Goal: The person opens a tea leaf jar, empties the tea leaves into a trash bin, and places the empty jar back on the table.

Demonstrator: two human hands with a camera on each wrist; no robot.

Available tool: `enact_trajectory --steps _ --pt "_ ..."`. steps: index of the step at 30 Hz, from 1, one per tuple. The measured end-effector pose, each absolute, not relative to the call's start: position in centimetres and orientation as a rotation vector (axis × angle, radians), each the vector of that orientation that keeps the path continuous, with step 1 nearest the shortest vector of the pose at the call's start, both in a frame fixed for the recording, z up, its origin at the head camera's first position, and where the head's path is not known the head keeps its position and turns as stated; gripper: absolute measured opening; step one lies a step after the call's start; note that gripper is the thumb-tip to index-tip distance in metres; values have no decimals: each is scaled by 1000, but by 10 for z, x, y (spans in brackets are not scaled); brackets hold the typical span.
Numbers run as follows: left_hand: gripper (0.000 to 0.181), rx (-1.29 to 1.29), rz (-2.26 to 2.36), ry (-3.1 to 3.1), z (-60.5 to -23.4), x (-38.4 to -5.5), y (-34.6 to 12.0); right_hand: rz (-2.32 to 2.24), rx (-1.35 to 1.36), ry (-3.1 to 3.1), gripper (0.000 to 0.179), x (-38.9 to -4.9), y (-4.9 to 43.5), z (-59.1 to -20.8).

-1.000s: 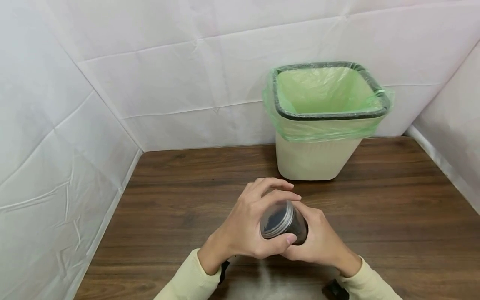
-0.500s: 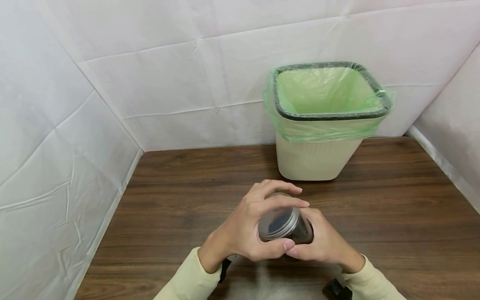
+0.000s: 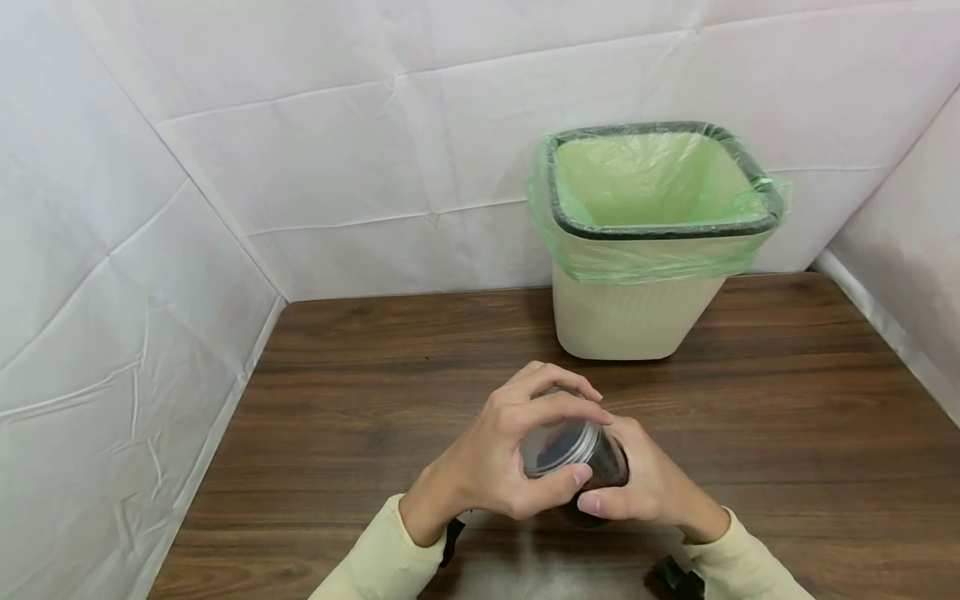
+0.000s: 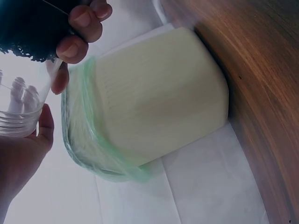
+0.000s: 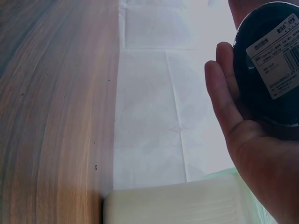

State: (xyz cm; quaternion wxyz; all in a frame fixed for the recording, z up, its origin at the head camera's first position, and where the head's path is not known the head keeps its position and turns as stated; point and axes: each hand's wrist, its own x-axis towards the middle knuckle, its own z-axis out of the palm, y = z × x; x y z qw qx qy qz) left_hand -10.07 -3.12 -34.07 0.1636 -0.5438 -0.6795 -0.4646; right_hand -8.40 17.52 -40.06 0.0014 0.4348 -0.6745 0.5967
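Note:
A clear plastic jar (image 3: 606, 463) with dark, loose contents is held tilted above the table in the head view. My left hand (image 3: 504, 454) grips its ridged, transparent screw end, thumb below and fingers arched over the top. Around the other end, my right hand (image 3: 647, 477) holds the body. Through the clear wall, the left wrist view shows the dark contents (image 4: 32, 30) gathered toward the base, away from the ridged end. A white printed label (image 5: 279, 60) with a barcode covers part of the jar's bottom in the right wrist view. What the contents are cannot be told.
Behind the hands, a cream trash bin (image 3: 630, 321) with a dark rim and green liner bag (image 3: 637, 267) stands at the table's back edge. White cloth walls (image 3: 337, 158) enclose the dark wooden table (image 3: 360, 375).
Both hands have moved slightly right with the jar. The left hand's fingers and thumb shifted around the screw end, and the right thumb now shows more clearly.

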Motion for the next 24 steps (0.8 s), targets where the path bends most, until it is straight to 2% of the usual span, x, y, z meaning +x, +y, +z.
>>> enact_trajectory --steps 12,19,24 --pt "29 -1426 -1333 -1966 -346 -100 -29 1681 1209 -2197 50 -81 173 -401" --pt "28 -1293 -1298 -1971 -349 -99 -24 1565 1037 -2312 68 -78 171 -398" --pt "29 -1163 -1305 -2025 -351 -97 -22 1447 940 -2337 72 -76 168 -398"
